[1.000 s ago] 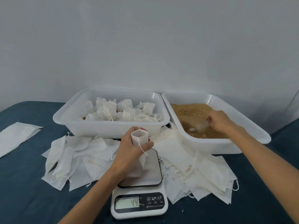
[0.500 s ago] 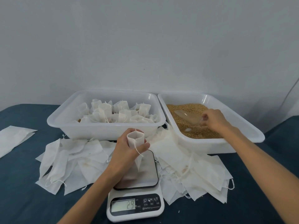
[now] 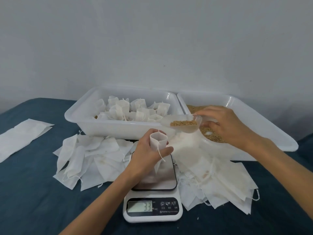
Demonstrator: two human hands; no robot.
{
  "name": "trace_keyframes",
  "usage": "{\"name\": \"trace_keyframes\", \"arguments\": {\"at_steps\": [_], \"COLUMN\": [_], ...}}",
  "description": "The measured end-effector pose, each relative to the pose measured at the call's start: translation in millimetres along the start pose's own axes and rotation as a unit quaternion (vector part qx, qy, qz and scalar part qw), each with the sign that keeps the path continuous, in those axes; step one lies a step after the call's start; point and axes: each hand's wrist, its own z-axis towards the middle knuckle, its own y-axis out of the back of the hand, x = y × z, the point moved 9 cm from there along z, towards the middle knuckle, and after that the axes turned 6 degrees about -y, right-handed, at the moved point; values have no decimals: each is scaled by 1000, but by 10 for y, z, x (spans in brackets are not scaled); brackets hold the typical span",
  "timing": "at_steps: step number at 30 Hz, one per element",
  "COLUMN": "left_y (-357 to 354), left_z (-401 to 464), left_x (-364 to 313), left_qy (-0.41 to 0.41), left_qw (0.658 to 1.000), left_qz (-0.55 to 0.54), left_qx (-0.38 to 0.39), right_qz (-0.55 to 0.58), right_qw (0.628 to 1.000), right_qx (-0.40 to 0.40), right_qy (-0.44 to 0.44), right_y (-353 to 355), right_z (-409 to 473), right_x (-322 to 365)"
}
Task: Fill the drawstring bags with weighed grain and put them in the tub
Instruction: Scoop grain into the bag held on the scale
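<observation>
My left hand (image 3: 149,155) grips a white drawstring bag (image 3: 158,141) upright with its mouth open, its lower end over the steel plate of a kitchen scale (image 3: 153,209) whose display reads 33. My right hand (image 3: 225,126) holds a clear plastic scoop (image 3: 183,123) with brown grain in it, just above and right of the bag's mouth. The right white tub (image 3: 254,119) holds loose grain (image 3: 211,133). The left white tub (image 3: 94,121) holds several filled bags (image 3: 135,111).
Heaps of empty white bags lie on the dark blue cloth to the left (image 3: 88,158) and right (image 3: 216,180) of the scale. More flat bags (image 3: 22,136) lie at the far left. A pale wall stands behind the tubs.
My right hand has lifted the scoop out of the grain tub and brought it left toward the bag. The scale's reading went from 44 to 29 to 33.
</observation>
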Motion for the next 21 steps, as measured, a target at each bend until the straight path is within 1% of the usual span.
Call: {"name": "trace_keyframes", "arguments": {"at_steps": [5,8,12,21], "left_y": [30,24,4,12], "left_z": [3,-4,-21,-22], "left_x": [13,18,5,14], "left_qy": [5,12,20,22], "left_qw": [1000,999,999,997], "left_qz": [18,38,38,76], "left_qx": [0,0,4,1], "right_qz": [-71,-114,-165,-176], "right_qw": [996,990,983,978], "right_qx": [0,-14,-21,-27], "right_qy": [51,85,84,111], "right_y": [159,223,249,211], "right_z": [-24,-16,-14,15], "right_x": [343,454,467,519]}}
